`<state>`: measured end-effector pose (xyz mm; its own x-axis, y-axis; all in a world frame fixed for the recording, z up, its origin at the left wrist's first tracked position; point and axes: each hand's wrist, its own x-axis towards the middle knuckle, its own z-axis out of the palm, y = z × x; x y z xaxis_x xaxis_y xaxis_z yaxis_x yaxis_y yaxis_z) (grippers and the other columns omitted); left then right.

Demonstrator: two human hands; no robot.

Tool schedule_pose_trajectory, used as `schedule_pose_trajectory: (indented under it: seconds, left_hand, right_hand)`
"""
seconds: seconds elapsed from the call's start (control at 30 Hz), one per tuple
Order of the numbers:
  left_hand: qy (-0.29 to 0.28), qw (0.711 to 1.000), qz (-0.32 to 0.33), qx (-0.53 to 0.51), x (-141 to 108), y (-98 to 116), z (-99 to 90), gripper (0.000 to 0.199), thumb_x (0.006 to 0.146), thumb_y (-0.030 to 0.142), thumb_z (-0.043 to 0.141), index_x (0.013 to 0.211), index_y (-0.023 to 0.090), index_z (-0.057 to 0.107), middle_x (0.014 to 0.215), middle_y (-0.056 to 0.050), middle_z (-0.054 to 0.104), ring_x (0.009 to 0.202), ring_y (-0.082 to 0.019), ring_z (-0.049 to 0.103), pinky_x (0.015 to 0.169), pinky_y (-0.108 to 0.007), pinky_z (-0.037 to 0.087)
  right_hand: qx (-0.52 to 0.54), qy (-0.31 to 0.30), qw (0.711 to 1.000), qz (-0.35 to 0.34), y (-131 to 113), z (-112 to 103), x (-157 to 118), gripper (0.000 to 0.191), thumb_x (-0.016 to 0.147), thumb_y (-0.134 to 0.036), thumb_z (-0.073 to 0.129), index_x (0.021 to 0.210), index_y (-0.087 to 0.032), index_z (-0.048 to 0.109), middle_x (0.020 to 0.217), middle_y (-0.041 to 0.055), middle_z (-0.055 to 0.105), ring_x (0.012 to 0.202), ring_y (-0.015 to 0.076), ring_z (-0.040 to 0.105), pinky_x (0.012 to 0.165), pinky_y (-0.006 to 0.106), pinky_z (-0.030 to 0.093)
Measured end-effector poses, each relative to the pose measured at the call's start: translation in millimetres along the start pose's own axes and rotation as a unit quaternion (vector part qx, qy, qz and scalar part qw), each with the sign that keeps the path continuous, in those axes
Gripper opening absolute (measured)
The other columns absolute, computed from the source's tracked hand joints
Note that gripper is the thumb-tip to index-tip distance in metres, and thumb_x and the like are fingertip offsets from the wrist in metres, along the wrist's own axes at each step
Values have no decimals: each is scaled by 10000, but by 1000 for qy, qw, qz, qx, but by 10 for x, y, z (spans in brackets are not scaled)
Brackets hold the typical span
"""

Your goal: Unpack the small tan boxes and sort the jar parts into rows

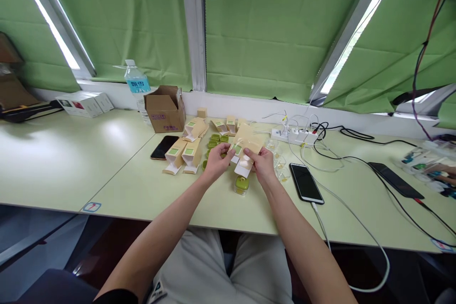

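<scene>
Between my hands is a tan cardboard box (pixel 247 137), partly unfolded, with white inner flaps toward me. My left hand (pixel 218 161) pinches its left edge near a green label. My right hand (pixel 263 164) grips its right side, thumb on the front. Just below, on the table, stands a small clear jar with a green lid (pixel 241 184). Several green lids (pixel 214 141) lie behind my left hand. Clear containers (pixel 281 164) are grouped beyond my right hand. To the left lie tan boxes with green labels and open flaps (pixel 190 154).
A brown carton (pixel 166 110) and a large water bottle (pixel 137 80) stand at the back left. A dark phone (pixel 164 147) lies by the tan boxes. On the right are a plugged-in phone (pixel 306 183), a white power strip (pixel 295 137), loose cables and another dark device (pixel 395 180).
</scene>
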<state>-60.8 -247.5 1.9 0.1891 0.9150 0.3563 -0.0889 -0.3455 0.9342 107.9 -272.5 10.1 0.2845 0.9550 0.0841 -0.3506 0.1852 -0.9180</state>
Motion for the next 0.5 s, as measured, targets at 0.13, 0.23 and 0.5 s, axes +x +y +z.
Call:
schedule_pose_trajectory:
  seconds: [0.13,0.23,0.5]
  left_hand:
    - [39,996,-76,3,54,75,-147,544,683,651,909,866,173,724,747,-53,742,551,-155,628,503,-282,522]
    - [104,991,-84,5,77,196,-525,536,644,623,919,865,171,737,761,-63,758,586,-172,656,548,-295,537]
    - [244,908,-139,312,145,488,-1850,349,750,505,736,861,179,791,772,-67,769,770,-264,700,734,-359,522]
  right_hand:
    - [-42,-56,997,9,-48,22,-41,661,510,-562,1048,997,-195,793,948,87,861,720,241,766,511,303,579]
    - [-45,-77,996,-8,-108,18,-69,654,659,-650,970,1112,-217,782,1037,87,854,739,191,745,521,255,544]
    - [-65,-40,996,-51,-91,-4,-42,569,716,-703,904,970,-209,778,929,76,818,685,152,666,530,243,484]
